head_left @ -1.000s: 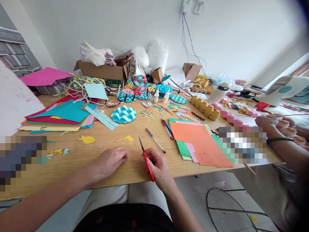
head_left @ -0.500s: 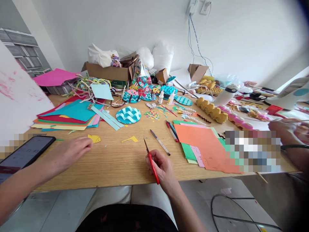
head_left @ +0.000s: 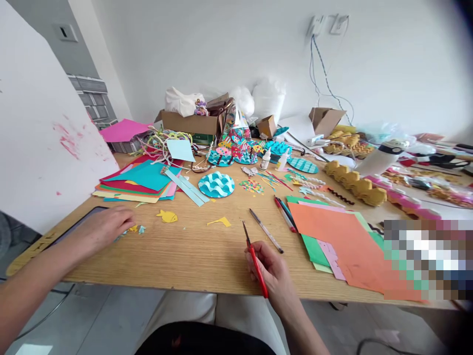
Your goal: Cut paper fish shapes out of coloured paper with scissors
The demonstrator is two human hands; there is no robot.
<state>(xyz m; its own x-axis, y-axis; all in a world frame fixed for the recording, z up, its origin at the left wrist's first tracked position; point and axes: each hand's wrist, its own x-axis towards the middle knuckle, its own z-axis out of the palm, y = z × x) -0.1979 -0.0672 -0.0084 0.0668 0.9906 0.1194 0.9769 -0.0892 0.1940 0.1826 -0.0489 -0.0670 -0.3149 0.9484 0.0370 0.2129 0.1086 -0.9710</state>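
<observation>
My left hand (head_left: 111, 224) is palm down over the left of the table, its fingers loosely bent and nothing visible in them. Small yellow and blue paper scraps (head_left: 137, 229) lie by its fingertips, and a dark phone (head_left: 79, 223) is partly hidden beneath it. To its right lies a yellow paper fish (head_left: 168, 216) with drawn lines. My right hand (head_left: 271, 264) grips red-handled scissors (head_left: 254, 259), blades pointing away from me and looking closed. Beyond the blades is a yellow paper offcut (head_left: 221, 222); a pen (head_left: 266, 230) lies just right of them.
Coloured paper sheets (head_left: 140, 180) are stacked at the left, and orange and green sheets (head_left: 343, 241) at the right. A wavy blue disc (head_left: 216, 185), glue bottles (head_left: 265, 159) and yellow egg-carton strips (head_left: 354, 183) sit farther back. A white board (head_left: 48, 123) stands at the left.
My left hand has drawn back leftward from the yellow fish, uncovering the paper scraps. My right hand still holds the scissors. The view has turned left, and the other person's hands have gone from sight.
</observation>
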